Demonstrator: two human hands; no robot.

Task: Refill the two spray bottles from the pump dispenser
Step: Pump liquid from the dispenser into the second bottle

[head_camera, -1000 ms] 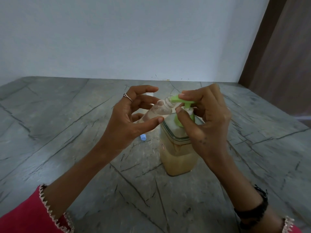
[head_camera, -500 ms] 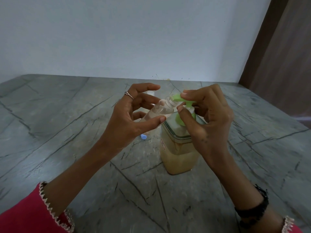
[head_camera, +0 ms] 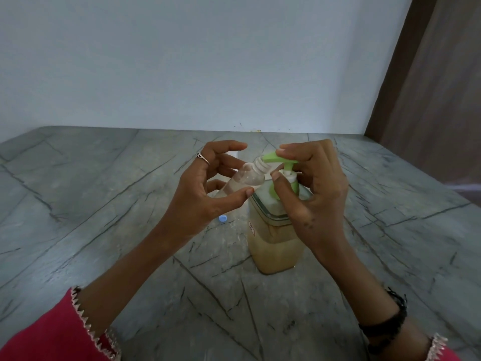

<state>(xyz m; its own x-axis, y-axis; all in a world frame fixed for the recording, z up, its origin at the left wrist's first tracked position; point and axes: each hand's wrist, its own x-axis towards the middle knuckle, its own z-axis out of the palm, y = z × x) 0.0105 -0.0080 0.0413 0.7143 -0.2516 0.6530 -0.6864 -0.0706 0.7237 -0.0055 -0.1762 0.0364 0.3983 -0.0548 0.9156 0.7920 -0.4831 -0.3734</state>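
The pump dispenser [head_camera: 276, 238] is a square clear jar standing upright on the grey marble counter [head_camera: 104, 204], filled with a pale tan liquid up to near its shoulder, and topped by a green pump head [head_camera: 279, 158]. The small clear spray bottle [head_camera: 243, 179] is tilted, its threaded open neck just beneath the pump's spout (how much it holds I cannot tell). A small blue cap [head_camera: 222, 218] lies on the counter below the bottle. A plain pale wall rises behind, with a brown panel at the right. The left hand [head_camera: 205, 196] holds the bottle between thumb and curled fingers; the right hand [head_camera: 316, 194] has fingertips on the pump head, thumb against its collar.
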